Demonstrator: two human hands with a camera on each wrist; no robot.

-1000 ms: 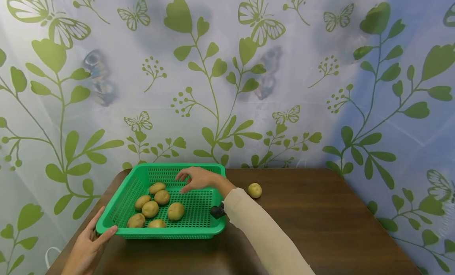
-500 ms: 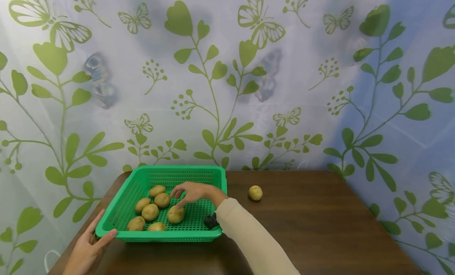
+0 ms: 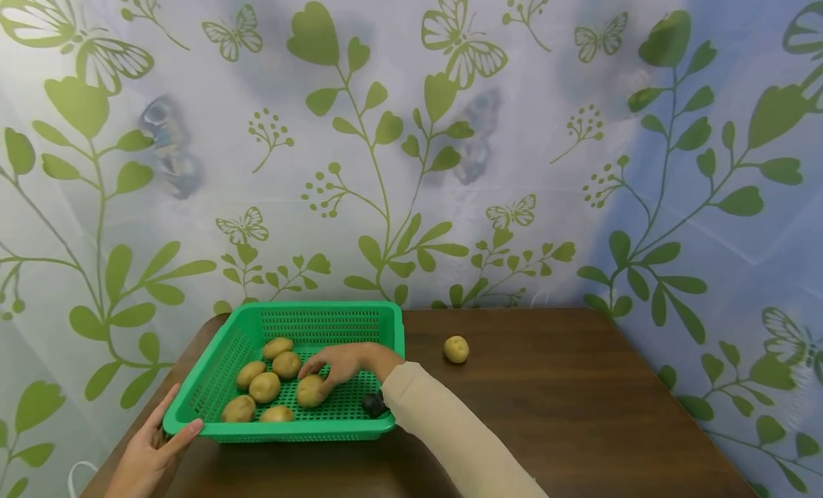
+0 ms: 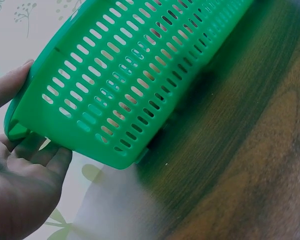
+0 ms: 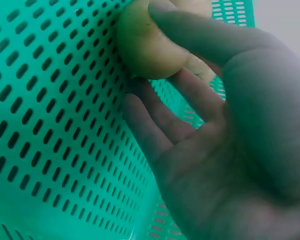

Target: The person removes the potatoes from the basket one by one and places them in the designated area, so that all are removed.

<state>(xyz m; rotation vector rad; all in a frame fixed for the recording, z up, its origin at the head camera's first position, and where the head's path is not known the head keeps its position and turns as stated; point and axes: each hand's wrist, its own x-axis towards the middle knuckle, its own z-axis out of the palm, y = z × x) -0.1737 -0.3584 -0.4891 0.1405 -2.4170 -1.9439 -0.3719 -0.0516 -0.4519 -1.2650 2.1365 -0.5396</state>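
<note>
A green plastic basket (image 3: pixel 283 431) with slotted walls holds several potatoes, mostly grouped on its left side. My left hand (image 3: pixel 143 451) grips the basket's near left corner; in the left wrist view the thumb lies on the rim (image 4: pixel 21 100) and the fingers curl beneath it. Inside the basket, my right hand (image 3: pixel 346 362) holds a potato (image 3: pixel 308 391) between thumb and fingers. The right wrist view has the thumb on this potato (image 5: pixel 147 42), a finger against its other side, and the remaining fingers near the slotted surface.
One more potato (image 3: pixel 456 349) lies on the brown wooden table (image 3: pixel 553 405), right of the basket. A patterned curtain (image 3: pixel 411 162) with green leaves and butterflies hangs behind the table. A small black device (image 3: pixel 373 405) is at the right wrist.
My right hand has come down and nearer within the basket, from above the far part onto the potato, and now holds it. The left hand keeps its grip on the corner.
</note>
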